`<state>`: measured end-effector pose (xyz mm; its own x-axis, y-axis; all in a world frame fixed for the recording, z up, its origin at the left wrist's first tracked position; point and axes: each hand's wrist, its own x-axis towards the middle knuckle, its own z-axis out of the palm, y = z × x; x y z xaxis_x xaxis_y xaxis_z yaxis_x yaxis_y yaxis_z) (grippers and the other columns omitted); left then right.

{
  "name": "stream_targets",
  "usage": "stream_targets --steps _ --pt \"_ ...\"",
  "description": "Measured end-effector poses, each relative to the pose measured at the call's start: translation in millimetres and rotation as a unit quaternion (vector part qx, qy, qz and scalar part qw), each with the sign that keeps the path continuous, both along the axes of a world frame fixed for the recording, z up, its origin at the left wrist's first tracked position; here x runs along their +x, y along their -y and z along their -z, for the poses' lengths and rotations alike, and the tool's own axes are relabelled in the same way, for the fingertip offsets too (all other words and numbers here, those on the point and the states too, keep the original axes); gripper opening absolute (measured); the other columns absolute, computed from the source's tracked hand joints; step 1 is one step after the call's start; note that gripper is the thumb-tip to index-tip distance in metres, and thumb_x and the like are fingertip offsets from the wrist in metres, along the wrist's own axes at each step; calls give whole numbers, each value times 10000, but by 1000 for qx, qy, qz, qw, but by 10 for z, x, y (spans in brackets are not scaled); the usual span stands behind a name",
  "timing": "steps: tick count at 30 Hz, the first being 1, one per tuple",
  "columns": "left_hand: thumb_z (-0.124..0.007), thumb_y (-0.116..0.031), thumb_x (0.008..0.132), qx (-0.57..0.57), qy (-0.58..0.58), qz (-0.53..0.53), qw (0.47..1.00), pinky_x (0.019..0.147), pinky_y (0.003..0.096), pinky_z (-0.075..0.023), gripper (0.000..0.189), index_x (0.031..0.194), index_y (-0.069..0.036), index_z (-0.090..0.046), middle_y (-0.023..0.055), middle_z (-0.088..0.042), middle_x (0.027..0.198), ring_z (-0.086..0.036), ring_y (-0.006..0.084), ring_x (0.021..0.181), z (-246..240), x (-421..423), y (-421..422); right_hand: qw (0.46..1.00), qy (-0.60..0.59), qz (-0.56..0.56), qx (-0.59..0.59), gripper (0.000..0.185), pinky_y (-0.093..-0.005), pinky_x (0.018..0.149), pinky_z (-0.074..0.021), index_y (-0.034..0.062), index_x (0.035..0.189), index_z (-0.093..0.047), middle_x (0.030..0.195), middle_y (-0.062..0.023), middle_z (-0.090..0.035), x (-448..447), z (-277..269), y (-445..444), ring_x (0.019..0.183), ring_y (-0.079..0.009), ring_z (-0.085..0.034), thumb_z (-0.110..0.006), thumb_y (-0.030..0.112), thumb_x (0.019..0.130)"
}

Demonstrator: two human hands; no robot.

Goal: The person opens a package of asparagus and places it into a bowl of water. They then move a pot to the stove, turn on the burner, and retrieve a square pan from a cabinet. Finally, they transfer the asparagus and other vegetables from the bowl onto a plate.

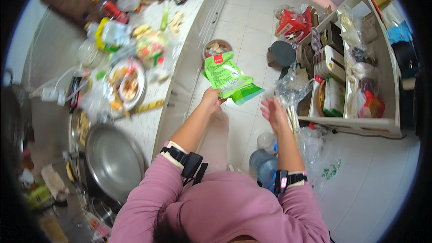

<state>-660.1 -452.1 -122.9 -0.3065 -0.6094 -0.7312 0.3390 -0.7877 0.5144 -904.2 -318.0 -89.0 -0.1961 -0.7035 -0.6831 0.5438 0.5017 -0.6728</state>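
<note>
My left hand (213,100) grips the near edge of a green plastic food packet (224,74), which bears printed writing and a red patch. The packet hangs over the tiled floor beside the counter. Its lower right part is a brighter green with a see-through strip. Apart from it, my right hand (272,112) holds nothing, its fingers spread. Just beyond the packet a round bowl or bin (217,48) with food scraps is partly covered by it. Near my right hand lies crumpled clear plastic (293,86) by the shelf unit.
On the counter (145,121) at left are a white plate (143,82) with food, a red bottle (114,11) and bags. A large metal pan (114,162) stands nearer me. At right is a loaded white shelf unit (364,121); a blue water jug (263,163) sits on the floor.
</note>
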Motion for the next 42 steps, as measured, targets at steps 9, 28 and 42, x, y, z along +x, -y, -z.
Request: stream_targets --steps 9,28,42 --pt "-500 -38 787 -308 633 122 700 790 422 -475 486 1270 -83 -468 197 -522 1067 -542 378 940 2015 -986 2728 977 45 68 197 386 -316 724 -481 75 1143 -531 1045 -70 -620 -305 1382 405 849 -179 -589 -444 388 935" --pt "-640 -228 728 -347 503 378 696 959 458 -399 650 1332 -129 -420 262 -259 1411 -414 450 1176 4238 -1080 3646 956 75 27 283 410 -300 754 -475 57 1153 -527 1061 -72 -621 -461 2606 884 873 -171 -595 -402 396 960" --pt "-577 -130 742 -287 461 386 746 988 434 -388 639 1337 -40 -362 257 -308 1369 -447 404 1177 1522 -1108 1220 997 -50 -1 64 276 -266 729 -486 63 1125 -546 1060 -68 -625 -290 204 1103 856 -142 -602 -525 252 924"
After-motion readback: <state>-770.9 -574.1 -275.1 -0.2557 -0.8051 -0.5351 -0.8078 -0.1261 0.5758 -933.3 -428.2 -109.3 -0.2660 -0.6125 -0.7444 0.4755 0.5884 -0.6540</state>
